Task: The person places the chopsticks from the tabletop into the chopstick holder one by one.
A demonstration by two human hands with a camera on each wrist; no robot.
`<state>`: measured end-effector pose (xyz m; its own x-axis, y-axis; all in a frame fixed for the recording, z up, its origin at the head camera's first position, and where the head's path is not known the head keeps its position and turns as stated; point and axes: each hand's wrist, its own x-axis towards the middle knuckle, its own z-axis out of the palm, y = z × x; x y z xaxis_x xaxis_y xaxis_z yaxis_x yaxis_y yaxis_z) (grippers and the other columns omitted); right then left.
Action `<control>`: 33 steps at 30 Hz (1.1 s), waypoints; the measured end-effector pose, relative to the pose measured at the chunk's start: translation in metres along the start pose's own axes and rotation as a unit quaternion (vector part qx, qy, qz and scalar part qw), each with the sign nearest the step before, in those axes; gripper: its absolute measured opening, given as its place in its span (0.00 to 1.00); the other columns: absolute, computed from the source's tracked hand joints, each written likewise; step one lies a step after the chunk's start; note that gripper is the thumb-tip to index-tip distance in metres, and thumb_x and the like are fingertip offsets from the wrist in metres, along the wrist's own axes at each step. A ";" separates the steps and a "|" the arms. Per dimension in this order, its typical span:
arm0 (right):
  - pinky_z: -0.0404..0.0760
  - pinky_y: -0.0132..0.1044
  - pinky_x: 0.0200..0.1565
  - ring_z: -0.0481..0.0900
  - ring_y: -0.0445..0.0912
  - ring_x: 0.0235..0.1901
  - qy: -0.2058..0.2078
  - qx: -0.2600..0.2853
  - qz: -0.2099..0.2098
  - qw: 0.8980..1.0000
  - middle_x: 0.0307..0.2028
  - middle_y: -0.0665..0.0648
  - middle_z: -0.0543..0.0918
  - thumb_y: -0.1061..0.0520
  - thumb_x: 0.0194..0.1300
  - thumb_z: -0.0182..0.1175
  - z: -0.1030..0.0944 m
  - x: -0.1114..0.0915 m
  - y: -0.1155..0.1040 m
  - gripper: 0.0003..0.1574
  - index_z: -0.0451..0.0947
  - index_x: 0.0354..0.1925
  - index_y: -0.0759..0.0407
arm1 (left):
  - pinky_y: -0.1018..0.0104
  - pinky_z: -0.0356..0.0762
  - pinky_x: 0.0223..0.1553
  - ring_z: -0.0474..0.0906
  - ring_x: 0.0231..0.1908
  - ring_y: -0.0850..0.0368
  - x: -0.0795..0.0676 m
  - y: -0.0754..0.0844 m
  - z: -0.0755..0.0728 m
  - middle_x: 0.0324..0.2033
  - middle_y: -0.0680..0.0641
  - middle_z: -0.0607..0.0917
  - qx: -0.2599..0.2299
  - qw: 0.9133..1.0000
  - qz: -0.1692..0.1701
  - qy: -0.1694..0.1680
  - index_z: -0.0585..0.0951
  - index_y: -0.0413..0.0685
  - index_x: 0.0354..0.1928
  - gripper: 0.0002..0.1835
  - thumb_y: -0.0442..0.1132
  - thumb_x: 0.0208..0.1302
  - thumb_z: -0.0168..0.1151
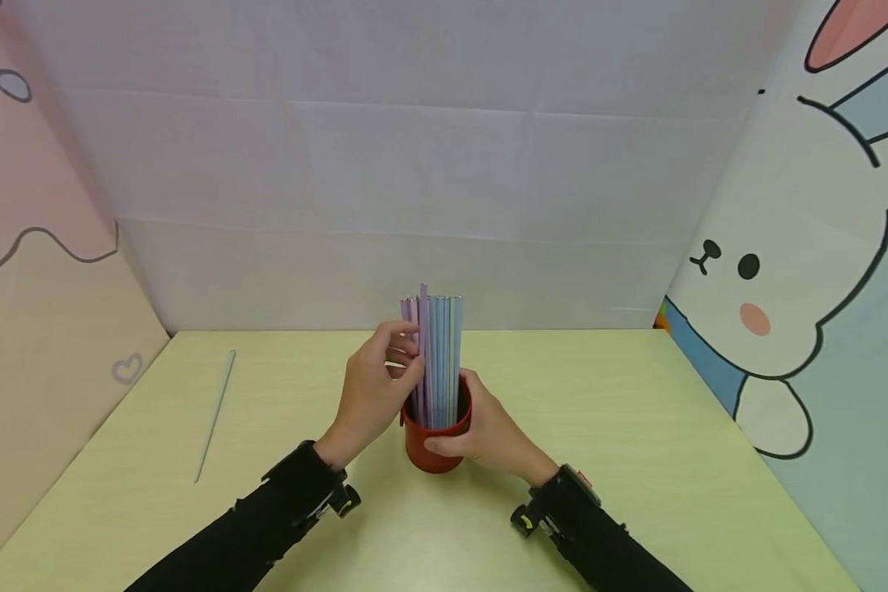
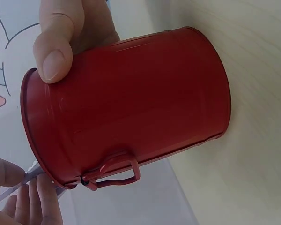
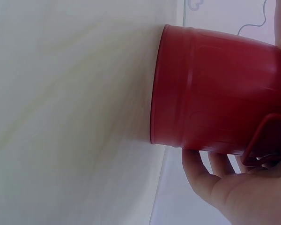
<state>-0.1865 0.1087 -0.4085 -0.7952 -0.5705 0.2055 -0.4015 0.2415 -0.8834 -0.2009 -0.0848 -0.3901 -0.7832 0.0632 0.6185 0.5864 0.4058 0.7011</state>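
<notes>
A small red metal bucket [image 1: 431,456] with side handles stands on the table. Drinking straws rise out of it, purple ones on the left and blue straws [image 1: 445,353] on the right. My right hand [image 1: 492,432] grips the bucket from its right side, the thumb across the front near the rim. With thumb and fingers, my left hand [image 1: 370,382] pinches a purple straw [image 1: 424,308] that stands a little taller than the others. In the left wrist view, the bucket wall [image 2: 140,98] hides most of the straws. The right wrist view shows fingers [image 3: 199,176] against the bucket.
A single pale straw [image 1: 216,415] lies on the left part of the light wooden table [image 1: 636,460]. White cloth [image 1: 414,181] closes off the back, and printed cartoon panels [image 1: 799,271] stand at both sides.
</notes>
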 end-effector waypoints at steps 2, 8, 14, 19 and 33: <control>0.76 0.50 0.53 0.72 0.53 0.54 0.001 0.001 -0.001 1.000 0.59 0.57 0.69 0.59 0.53 0.71 0.000 0.000 -0.001 0.54 0.49 0.69 0.57 | 0.69 0.81 0.33 0.77 0.34 0.64 -0.001 0.000 -0.001 0.35 0.53 0.79 -0.003 1.000 -0.002 -0.003 0.73 0.51 0.56 0.22 0.32 0.60 0.64; 0.76 0.50 0.53 0.72 0.53 0.54 0.001 -0.001 -0.002 1.000 0.59 0.57 0.69 0.59 0.53 0.71 0.000 -0.001 0.000 0.54 0.49 0.69 0.57 | 0.70 0.81 0.33 0.78 0.32 0.64 -0.003 -0.004 -0.004 0.33 0.54 0.79 0.012 1.000 -0.005 -0.014 0.72 0.49 0.56 0.22 0.32 0.59 0.64; 0.75 0.49 0.54 0.71 0.52 0.54 0.003 -0.002 0.001 1.000 0.59 0.56 0.69 0.59 0.52 0.72 0.001 -0.002 0.000 0.54 0.50 0.68 0.57 | 0.69 0.81 0.33 0.78 0.33 0.65 0.001 -0.006 -0.019 0.34 0.55 0.80 0.049 0.999 0.015 0.001 0.72 0.49 0.56 0.22 0.33 0.59 0.64; 0.75 0.49 0.53 0.71 0.51 0.55 0.004 -0.006 0.002 1.000 0.59 0.56 0.69 0.58 0.51 0.73 0.001 -0.001 0.001 0.55 0.51 0.68 0.57 | 0.65 0.81 0.35 0.77 0.34 0.65 0.004 -0.011 -0.048 0.35 0.56 0.80 0.089 0.996 0.014 0.024 0.74 0.50 0.56 0.21 0.35 0.60 0.63; 0.75 0.50 0.53 0.71 0.52 0.55 0.004 -0.009 0.013 1.000 0.59 0.57 0.69 0.58 0.51 0.73 0.001 -0.002 -0.002 0.54 0.51 0.68 0.58 | 0.44 0.71 0.38 0.68 0.47 0.38 -0.023 -0.091 -0.148 0.51 0.37 0.72 0.284 0.952 -0.101 -0.062 0.68 0.45 0.62 0.31 0.42 0.57 0.68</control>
<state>-0.1841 0.1084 -0.4080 -0.8089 -0.5577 0.1861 -0.3892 0.2707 -0.8805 -0.2056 -0.2581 -0.4160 -0.9068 0.0244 0.4209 0.2431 0.8459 0.4747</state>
